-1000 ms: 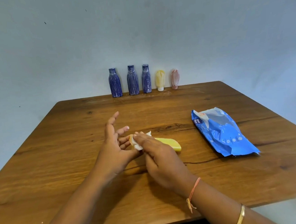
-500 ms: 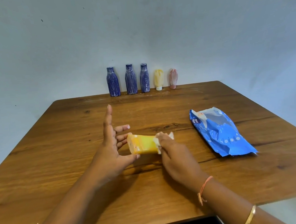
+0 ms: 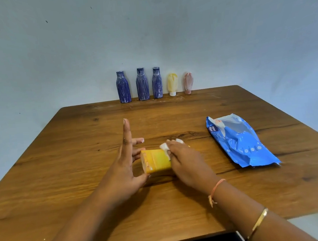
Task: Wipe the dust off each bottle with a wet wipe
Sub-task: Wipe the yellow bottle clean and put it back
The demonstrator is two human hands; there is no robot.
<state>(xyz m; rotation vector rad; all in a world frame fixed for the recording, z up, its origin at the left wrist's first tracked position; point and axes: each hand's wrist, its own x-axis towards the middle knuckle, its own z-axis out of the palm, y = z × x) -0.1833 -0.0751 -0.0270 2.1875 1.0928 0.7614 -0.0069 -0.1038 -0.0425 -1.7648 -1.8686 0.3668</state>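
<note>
From where I stand, the yellow plastic bottle (image 3: 157, 160) lies on its side near the middle of the brown wooden table (image 3: 83, 195). Its flat end is braced against the left hand (image 3: 123, 168), whose fingers are straight and spread, forefinger pointing up, curled round nothing. The right hand (image 3: 187, 162) is bunched round a crumpled white wet wipe (image 3: 164, 146), pressing it onto the bottle's other end. The bottle looks light, hollow and smooth-walled, and probably slick once damp, so I'd steady it by the ends rather than squeeze its middle. I can't quite tell whether the cap sits under the right hand. Five dust-streaked bottles (image 3: 142, 85) stand along the back edge, and a crinkled blue wipe packet (image 3: 237, 140) lies well to the right.
</note>
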